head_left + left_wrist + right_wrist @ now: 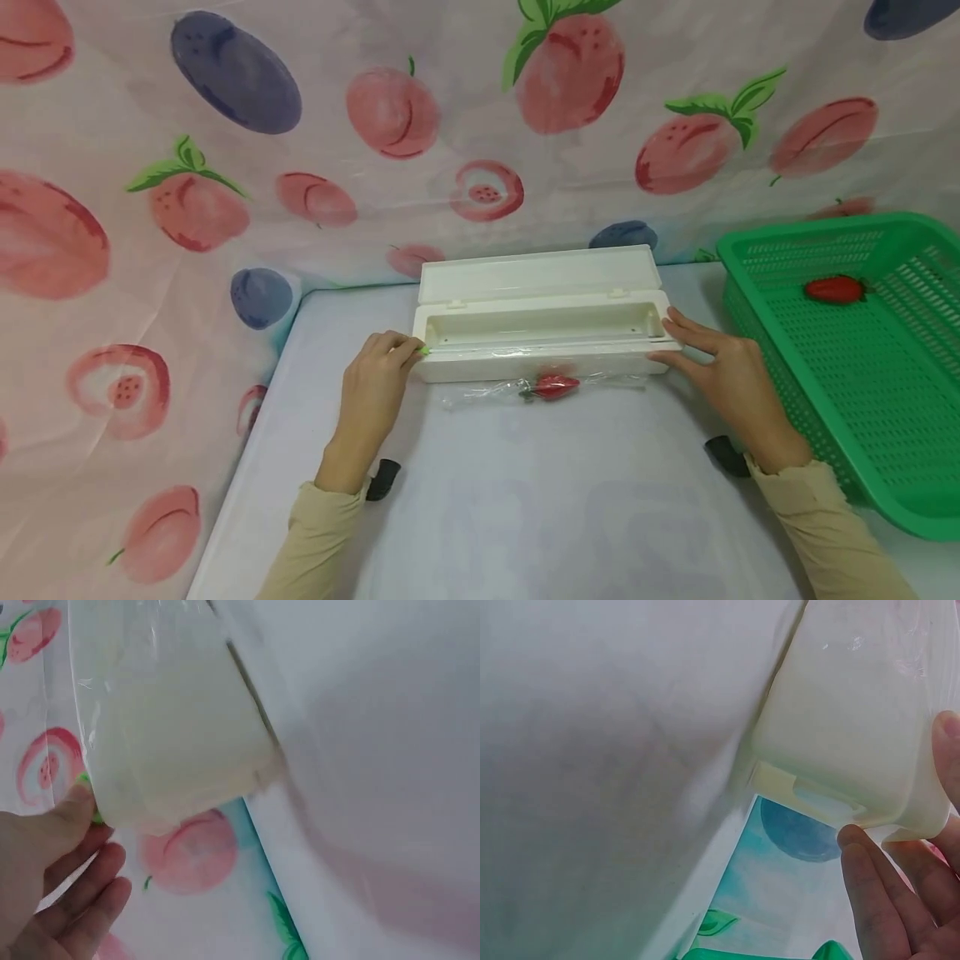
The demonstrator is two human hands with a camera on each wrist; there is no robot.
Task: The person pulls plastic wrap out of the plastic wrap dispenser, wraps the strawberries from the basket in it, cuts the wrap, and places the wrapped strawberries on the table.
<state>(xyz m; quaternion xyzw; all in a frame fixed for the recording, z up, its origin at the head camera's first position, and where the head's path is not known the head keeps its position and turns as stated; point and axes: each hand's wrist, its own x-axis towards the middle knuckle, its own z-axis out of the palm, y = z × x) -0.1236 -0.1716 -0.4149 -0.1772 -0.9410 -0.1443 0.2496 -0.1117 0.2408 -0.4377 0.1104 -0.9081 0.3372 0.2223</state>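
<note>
A long white cling film dispenser stands at the back of the table with its lid raised. My left hand pinches a small green slide cutter at the dispenser's left front corner. At the right end, my right hand grips the dispenser, thumb at the front and fingers around the end. Clear film hangs over the front wall onto the table. Just in front lies a small red pepper-like piece with a green stem end, the film about it.
A green plastic basket stands close to my right arm, with another red piece inside it. Behind the white table hangs a fruit-print cloth.
</note>
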